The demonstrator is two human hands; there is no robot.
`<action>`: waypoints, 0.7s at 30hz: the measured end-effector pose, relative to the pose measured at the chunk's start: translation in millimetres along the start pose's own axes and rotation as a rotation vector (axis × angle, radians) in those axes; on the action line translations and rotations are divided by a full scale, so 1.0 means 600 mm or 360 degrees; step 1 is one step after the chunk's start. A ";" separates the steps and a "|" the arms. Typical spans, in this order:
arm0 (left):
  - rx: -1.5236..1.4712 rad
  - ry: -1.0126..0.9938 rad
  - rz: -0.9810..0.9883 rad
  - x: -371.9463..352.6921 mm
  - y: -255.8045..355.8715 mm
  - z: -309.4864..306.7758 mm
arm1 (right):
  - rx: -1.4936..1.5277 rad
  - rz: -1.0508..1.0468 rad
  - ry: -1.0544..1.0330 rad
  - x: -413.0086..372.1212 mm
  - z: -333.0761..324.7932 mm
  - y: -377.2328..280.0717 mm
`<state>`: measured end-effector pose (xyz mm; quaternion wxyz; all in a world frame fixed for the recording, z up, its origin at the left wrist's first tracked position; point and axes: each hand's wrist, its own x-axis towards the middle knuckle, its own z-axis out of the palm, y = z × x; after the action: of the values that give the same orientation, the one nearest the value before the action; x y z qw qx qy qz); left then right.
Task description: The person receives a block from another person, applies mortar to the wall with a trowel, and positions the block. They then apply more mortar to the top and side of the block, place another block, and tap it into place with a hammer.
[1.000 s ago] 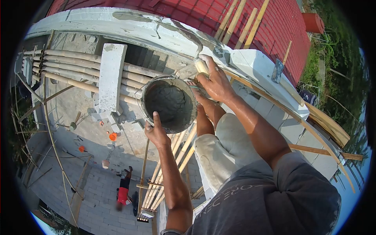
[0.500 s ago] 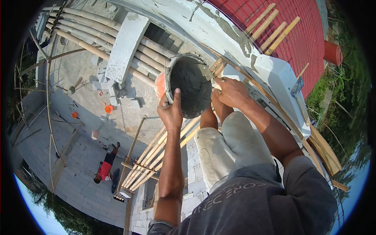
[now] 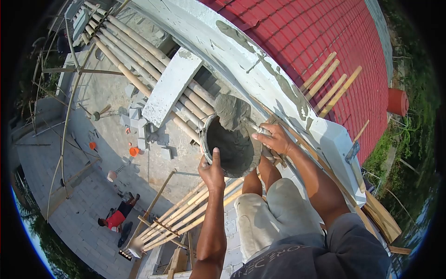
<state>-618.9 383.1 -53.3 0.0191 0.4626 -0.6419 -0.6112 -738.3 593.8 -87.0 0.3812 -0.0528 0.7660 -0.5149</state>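
Note:
My left hand (image 3: 212, 173) is closed on the near left rim of a bucket (image 3: 232, 160), with the thumb over its edge. Wet grey mortar coats the inside of the bucket. A trowel (image 3: 254, 126) is gripped by its handle in my right hand (image 3: 275, 138), at the right side of the rim. Its blade is hidden under a heap of mortar (image 3: 231, 111), which sits above the far part of the bucket opening.
Bamboo poles (image 3: 134, 46) and a white slab (image 3: 172, 86) lie beyond the bucket. A white wall ledge (image 3: 260, 69) borders the red roof (image 3: 297, 28). Lower down at left are a person in red (image 3: 116, 218), blocks and an orange bucket (image 3: 134, 151).
My right hand has raised the trowel, and a heap of mortar now rides on it above the bucket. The view has shifted, and the bucket appears lower in it.

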 end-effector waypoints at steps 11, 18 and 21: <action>-0.0043 0.0046 -0.0064 0.000 -0.033 -0.031 | -0.1055 -0.0171 0.1078 0.382 -0.067 -0.228; -0.0120 0.0078 -0.0015 0.000 -0.083 -0.044 | -0.1268 -0.0107 0.1080 0.441 -0.083 -0.263; -0.0158 0.0055 -0.0090 -0.004 -0.079 -0.051 | -0.1225 0.0035 0.0966 0.441 -0.094 -0.259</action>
<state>-572.7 369.5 -82.2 0.0358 0.4897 -0.5970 -0.6344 -1008.7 438.8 -88.1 0.0989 -0.0292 0.9778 -0.1824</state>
